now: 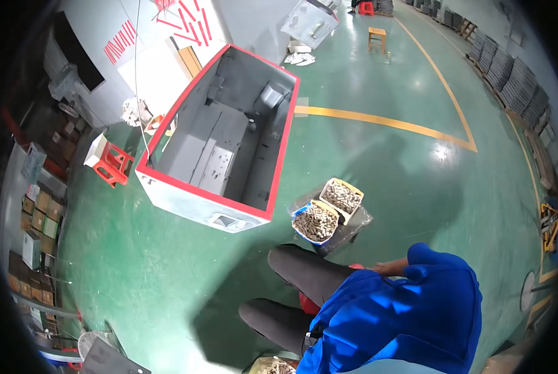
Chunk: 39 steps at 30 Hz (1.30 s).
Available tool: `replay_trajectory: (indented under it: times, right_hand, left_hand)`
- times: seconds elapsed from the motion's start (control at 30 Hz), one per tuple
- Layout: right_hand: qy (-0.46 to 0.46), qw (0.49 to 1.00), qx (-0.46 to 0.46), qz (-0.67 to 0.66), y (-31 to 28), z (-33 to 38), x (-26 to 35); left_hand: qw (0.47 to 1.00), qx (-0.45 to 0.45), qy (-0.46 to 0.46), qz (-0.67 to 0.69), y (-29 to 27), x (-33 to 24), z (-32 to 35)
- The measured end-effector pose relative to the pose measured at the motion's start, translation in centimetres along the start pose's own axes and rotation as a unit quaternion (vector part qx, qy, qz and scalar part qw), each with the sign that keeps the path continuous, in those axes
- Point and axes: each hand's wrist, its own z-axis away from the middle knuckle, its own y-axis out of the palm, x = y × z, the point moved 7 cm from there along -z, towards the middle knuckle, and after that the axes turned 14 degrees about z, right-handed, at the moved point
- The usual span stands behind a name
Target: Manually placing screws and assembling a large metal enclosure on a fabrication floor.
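Note:
I sit on a red stool (308,305), in a blue jacket and dark trousers. My right hand (388,268) is down beside my right thigh, close to the red seat; its fingers are mostly hidden. No part of my left hand shows. In front of my right knee, two open boxes, a blue-and-white one (316,223) and a pale one (343,197), are full of small pale and brown cylindrical pieces. Both rest on a dark, plastic-wrapped base (358,229). At the lower edge, another container (273,366) holds similar small pieces.
A large grey open-topped cabinet (207,204) with red edging stands ahead. A red stool (112,163) is on its left, a wooden stool (377,38) far off. Stacked grey panels (509,78) line the right wall; cartons (42,212) fill left shelves. Yellow lines (379,118) mark the green floor.

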Motion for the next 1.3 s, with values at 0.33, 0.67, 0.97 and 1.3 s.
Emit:
replay_trajectory:
  times: [0.33, 0.67, 0.97, 1.3]
  right_hand:
    - [0.007, 0.999, -0.025, 0.027, 0.0, -1.5, 0.9]
    - [-0.225, 0.915, -0.325, 0.078, -10.5, -0.1, 6.2]
    - [-0.191, 0.913, -0.353, 0.069, -18.6, 2.0, 17.6]
    - [-0.181, 0.877, -0.385, 0.221, -21.2, -1.8, 19.5]
  left_hand:
    - [0.928, -0.160, -0.047, 0.332, -6.8, 10.3, 2.2]
    - [0.924, -0.274, -0.003, -0.268, -5.4, -4.1, 1.2]
    - [0.905, -0.322, 0.117, -0.253, -3.5, -2.5, 1.2]
    - [0.878, -0.308, 0.225, -0.290, -1.2, -0.2, 1.7]
